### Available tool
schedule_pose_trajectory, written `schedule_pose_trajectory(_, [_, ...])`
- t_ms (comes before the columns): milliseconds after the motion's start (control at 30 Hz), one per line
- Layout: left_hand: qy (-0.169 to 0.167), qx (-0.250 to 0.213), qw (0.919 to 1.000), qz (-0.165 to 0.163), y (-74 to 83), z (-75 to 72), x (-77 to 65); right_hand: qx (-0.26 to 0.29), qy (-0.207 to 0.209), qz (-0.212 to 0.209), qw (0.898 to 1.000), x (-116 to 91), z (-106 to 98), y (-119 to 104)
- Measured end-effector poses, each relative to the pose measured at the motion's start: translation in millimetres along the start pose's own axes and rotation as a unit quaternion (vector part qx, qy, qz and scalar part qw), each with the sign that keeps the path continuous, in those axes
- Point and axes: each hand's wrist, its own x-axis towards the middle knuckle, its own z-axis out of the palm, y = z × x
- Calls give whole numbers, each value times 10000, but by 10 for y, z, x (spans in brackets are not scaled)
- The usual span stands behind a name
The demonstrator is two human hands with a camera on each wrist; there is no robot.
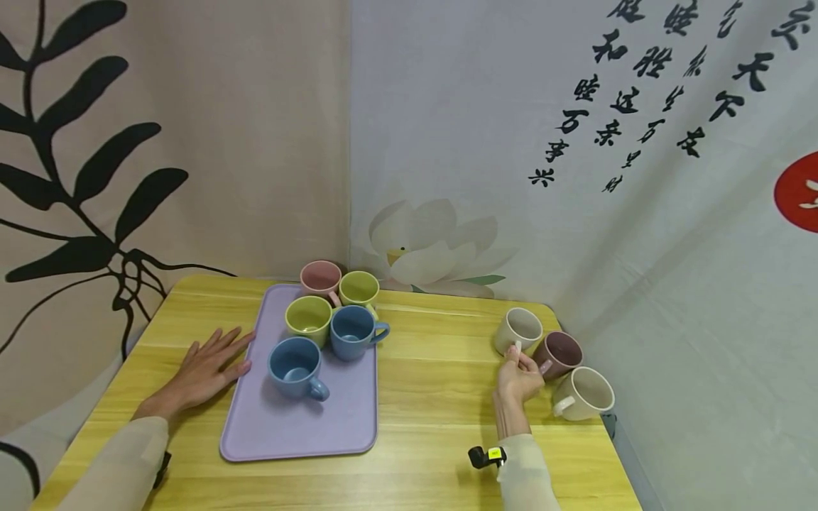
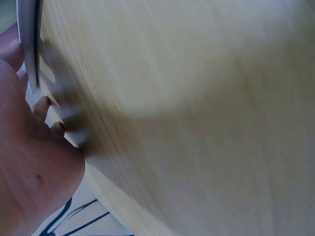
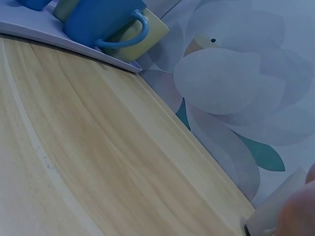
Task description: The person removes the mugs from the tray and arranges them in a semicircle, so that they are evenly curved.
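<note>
Pinching the handle [image 1: 517,348] of a white cup [image 1: 516,328] just ahead: right hand [image 1: 519,380], forearm extended forward. To its right: maroon cup [image 1: 559,353], then second white cup [image 1: 584,394]. Left hand [image 1: 207,369]: fingers straight, tips at the edge of the tray [image 1: 300,433], palm down, arm angled inward. On the tray, right of that hand: blue cups [image 1: 295,367], two; green cups [image 1: 309,317], two; pink cup [image 1: 321,278], one.
</note>
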Motion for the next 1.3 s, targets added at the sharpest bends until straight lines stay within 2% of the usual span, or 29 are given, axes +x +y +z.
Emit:
schedule_pose_trajectory(267, [-76, -8, 10000, -49, 8, -5, -2, 160, 6, 161, 9997, 28, 11, 31])
schedule_pose_trajectory(600, [-104, 5, 9999, -55, 22, -17, 3, 34, 136, 214, 9997, 41, 16, 64])
schedule_pose_trajectory(1033, [-156, 5, 9998, -91, 55, -35, -5, 169, 181, 162, 9996, 55, 40, 72])
schedule_pose_trajectory(1300, [-124, -12, 9998, -125, 21, -11, 0, 234, 288, 148, 9992, 78, 52, 99])
